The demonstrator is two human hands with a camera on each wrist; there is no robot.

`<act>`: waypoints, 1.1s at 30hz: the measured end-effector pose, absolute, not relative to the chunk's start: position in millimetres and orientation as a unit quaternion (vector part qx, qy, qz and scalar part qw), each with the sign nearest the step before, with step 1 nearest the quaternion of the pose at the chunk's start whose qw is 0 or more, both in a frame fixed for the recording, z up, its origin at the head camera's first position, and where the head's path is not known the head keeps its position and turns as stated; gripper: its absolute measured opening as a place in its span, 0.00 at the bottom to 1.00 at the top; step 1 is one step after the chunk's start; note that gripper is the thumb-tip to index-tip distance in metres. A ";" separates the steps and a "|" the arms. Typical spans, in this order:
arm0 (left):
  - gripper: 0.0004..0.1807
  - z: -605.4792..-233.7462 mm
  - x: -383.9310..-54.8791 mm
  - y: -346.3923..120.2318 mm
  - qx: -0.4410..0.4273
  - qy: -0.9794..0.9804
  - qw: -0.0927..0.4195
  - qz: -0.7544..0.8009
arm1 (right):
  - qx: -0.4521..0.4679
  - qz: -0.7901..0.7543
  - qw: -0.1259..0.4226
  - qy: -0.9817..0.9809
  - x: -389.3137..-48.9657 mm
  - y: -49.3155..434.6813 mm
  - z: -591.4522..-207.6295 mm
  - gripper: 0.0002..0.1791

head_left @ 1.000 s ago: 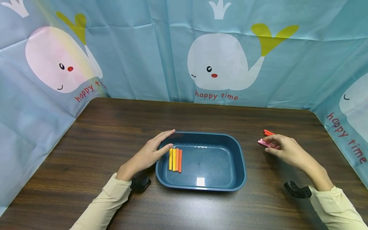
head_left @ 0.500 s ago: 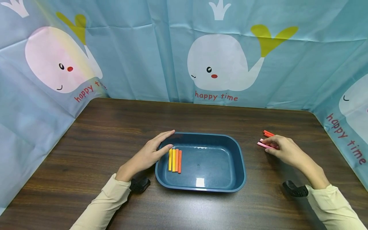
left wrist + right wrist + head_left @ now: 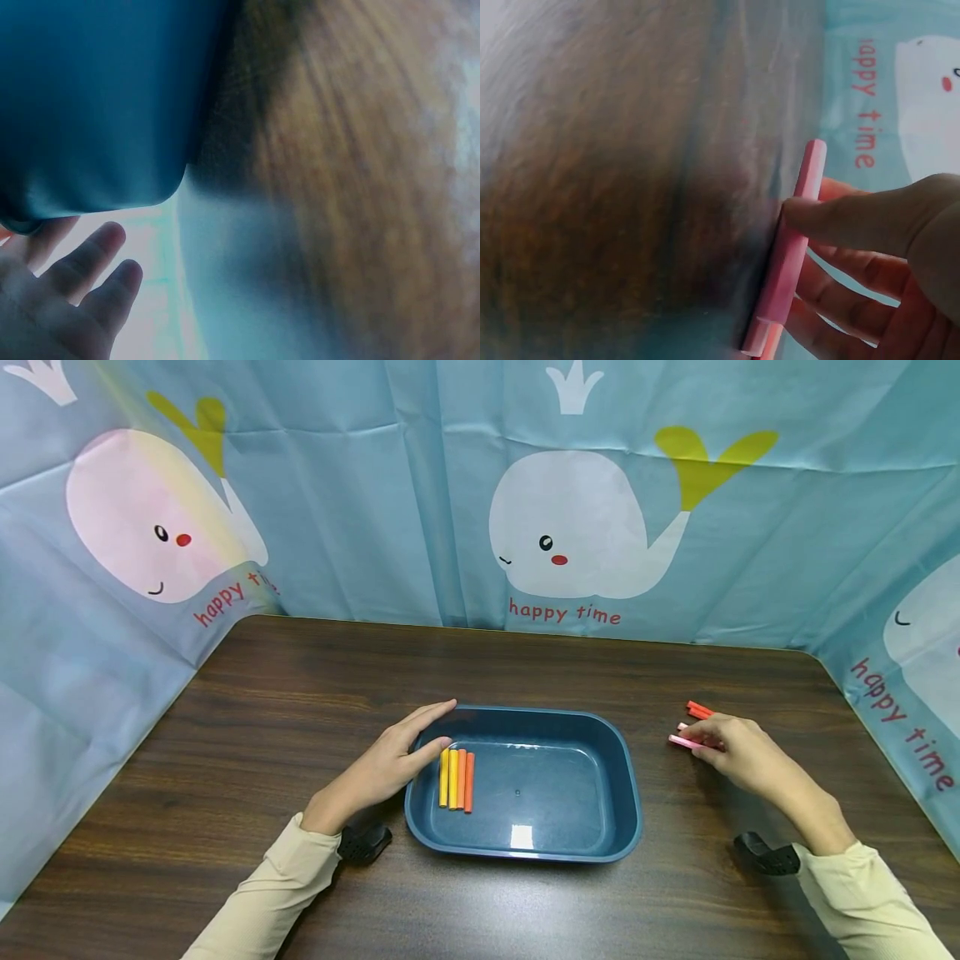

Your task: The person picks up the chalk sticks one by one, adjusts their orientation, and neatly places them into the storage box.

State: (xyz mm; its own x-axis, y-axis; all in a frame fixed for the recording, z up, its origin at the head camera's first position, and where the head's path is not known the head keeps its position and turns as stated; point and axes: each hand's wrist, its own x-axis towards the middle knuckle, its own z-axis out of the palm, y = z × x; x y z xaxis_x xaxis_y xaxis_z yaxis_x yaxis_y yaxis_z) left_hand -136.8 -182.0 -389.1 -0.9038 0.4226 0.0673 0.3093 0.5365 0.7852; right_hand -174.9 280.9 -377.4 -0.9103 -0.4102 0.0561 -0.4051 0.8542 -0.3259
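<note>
My left hand (image 3: 386,760) rests at the left end of a blue plastic tray (image 3: 517,853), its fingers extended along the far left corner and the thumb over the rim. In the left wrist view its fingertips (image 3: 112,234) lie against the outside of the wall. Inside the tray, two yellow crayons (image 3: 448,779) and two orange crayons (image 3: 466,782) lie side by side. Right of the tray, my right hand (image 3: 742,756) pinches a pink crayon (image 3: 789,259) between thumb and fingers. A second pink crayon (image 3: 682,726) shows just behind it, mostly hidden by the hand.
Red crayons (image 3: 699,709) lie on the dark wooden table (image 3: 300,710) just beyond my right hand, partly covered by it. A blue curtain (image 3: 360,527) with printed whales hangs behind the table and along both sides.
My right hand has turned slightly and drawn a little toward me, and the front pink crayon has shifted away from the other one. My left hand and the tray stay put.
</note>
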 end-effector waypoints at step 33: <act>0.31 -390.3 -138.3 -182.1 0.211 0.875 0.063 0.432 | -0.152 -0.309 0.057 0.937 -159.2 256.2 -344.8 0.18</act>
State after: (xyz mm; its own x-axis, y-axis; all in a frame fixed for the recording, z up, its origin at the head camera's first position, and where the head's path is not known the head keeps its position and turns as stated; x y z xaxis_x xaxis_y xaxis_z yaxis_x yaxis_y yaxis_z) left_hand -138.3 -182.1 -390.3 -0.9033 0.4231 0.0718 0.3142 0.5381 0.7821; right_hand -159.2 256.2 -344.8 -0.9472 -0.3205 -0.0120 -0.2503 0.7620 -0.5972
